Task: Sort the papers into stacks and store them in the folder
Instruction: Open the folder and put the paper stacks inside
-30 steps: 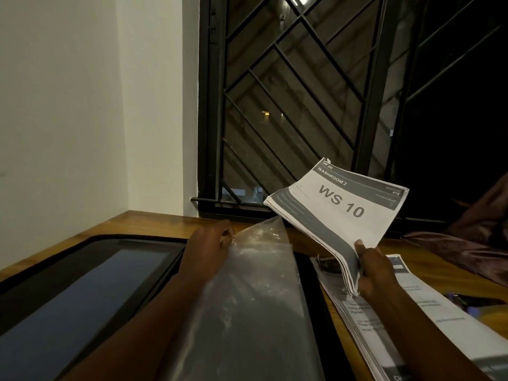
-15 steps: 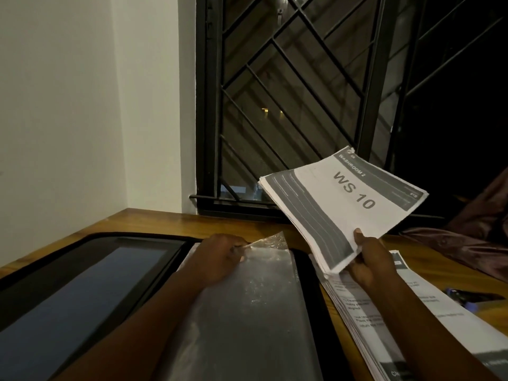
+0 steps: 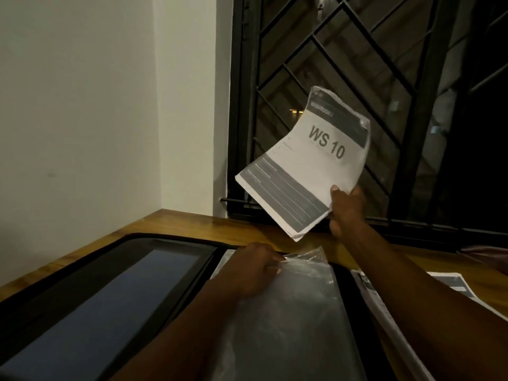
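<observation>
I am at a wooden table (image 3: 192,229) that reaches into the corner of the room. On my left is a plain white wall (image 3: 96,105). Behind the table is a dark window with a black metal grille (image 3: 302,64) of crossing diagonal bars. Through the glass I see one small yellow light (image 3: 295,112). At the far right edge lies a dark reddish cloth (image 3: 486,255).

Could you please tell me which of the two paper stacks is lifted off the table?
The stack headed WS 10: it is held up before the window, while the other stack lies flat on the table, at the right.
</observation>
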`<state>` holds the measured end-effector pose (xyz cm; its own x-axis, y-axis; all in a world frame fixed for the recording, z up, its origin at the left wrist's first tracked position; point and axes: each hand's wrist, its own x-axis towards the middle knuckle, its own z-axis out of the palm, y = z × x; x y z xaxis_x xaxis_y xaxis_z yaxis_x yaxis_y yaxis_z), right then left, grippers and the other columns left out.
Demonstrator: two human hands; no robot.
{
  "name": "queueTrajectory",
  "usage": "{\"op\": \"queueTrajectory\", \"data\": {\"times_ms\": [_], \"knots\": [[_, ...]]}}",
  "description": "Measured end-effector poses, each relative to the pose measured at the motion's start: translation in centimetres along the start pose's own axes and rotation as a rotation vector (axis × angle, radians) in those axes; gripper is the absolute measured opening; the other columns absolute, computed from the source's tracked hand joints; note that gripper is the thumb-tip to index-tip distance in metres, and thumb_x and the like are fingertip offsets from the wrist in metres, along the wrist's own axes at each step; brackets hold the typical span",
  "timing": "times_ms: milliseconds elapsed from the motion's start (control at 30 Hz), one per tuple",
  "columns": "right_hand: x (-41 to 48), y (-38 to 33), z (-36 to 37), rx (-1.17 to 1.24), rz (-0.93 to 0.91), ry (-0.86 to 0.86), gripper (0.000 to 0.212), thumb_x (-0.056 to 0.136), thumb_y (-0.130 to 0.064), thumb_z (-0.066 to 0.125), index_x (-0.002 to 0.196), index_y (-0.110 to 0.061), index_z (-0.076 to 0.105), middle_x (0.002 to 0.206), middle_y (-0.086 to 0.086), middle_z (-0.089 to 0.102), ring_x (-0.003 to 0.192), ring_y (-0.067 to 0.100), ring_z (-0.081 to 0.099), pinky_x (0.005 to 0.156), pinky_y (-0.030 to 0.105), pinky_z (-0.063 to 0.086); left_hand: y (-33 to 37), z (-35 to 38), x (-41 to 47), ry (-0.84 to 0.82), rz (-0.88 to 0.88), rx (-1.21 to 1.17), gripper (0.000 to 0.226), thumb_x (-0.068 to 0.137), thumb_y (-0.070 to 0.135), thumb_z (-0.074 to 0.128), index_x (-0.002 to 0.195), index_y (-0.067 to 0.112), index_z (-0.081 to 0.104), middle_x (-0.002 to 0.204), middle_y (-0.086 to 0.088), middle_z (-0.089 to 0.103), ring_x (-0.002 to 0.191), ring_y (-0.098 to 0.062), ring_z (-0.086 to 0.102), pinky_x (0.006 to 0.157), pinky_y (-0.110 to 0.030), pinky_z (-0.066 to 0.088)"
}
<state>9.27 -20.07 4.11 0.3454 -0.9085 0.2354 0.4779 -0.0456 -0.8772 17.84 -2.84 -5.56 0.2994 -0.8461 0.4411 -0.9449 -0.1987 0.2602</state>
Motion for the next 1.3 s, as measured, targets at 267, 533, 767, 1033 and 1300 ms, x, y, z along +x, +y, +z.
{"op": "queueTrajectory", "data": {"times_ms": [267,533,767,1033,1300], "knots": [[0.0,4.0,-0.5,-0.341,-0.109,-0.082,0.033,0.094,-0.009,0.055,0.127,-0.014,0.053,0.125,0.012,0.055,0.11,0.031,0.055,0.092,0.043,0.052,-2.4,-1.2,-0.8,0.079,-0.155,-0.247,0.017,0.091,0.025,0.061,0.099,0.024,0.076,0.1,0.007,0.073,0.091,-0.007,0.066,0.082,-0.03,0.054],[0.8,3.3,-3.0,-0.261,0.092,-0.193,0.039,0.094,0.001,0.051,0.132,-0.008,0.049,0.124,0.014,0.059,0.104,0.029,0.059,0.092,0.045,0.05,-4.1,-1.4,-0.9,0.183,-0.255,-0.255,0.012,0.083,0.014,0.068,0.078,0.023,0.074,0.085,0.006,0.07,0.081,-0.007,0.064,0.074,-0.023,0.05],[1.2,2.8,-4.0,-0.444,0.156,-0.282,0.038,0.096,0.0,0.05,0.133,-0.004,0.048,0.128,0.014,0.056,0.099,0.024,0.053,0.081,0.034,0.045,-4.7,-0.9,-0.2,0.32,-0.293,-0.169,0.021,0.08,0.013,0.076,0.068,0.027,0.066,0.086,0.015,0.046,0.078,0.004,0.048,0.067,-0.002,0.034],[2.1,2.1,-3.9,-0.518,0.275,-0.339,0.036,0.095,0.0,0.051,0.131,0.0,0.046,0.125,0.016,0.055,0.098,0.029,0.052,0.086,0.04,0.047,-6.4,-0.9,-1.0,0.225,-0.403,-0.109,0.035,0.083,0.01,0.067,0.061,0.036,0.057,0.085,0.01,0.058,0.09,-0.02,0.057,0.081,-0.04,0.051],[2.5,2.2,-4.2,-0.412,0.42,-0.379,0.038,0.095,0.006,0.046,0.132,0.002,0.045,0.127,0.017,0.055,0.118,0.039,0.052,0.099,0.049,0.043,-5.9,-0.8,-0.8,0.271,-0.468,-0.151,0.034,0.084,0.001,0.056,0.065,0.028,0.056,0.071,0.01,0.064,0.069,-0.01,0.059,0.062,-0.029,0.044]]}}
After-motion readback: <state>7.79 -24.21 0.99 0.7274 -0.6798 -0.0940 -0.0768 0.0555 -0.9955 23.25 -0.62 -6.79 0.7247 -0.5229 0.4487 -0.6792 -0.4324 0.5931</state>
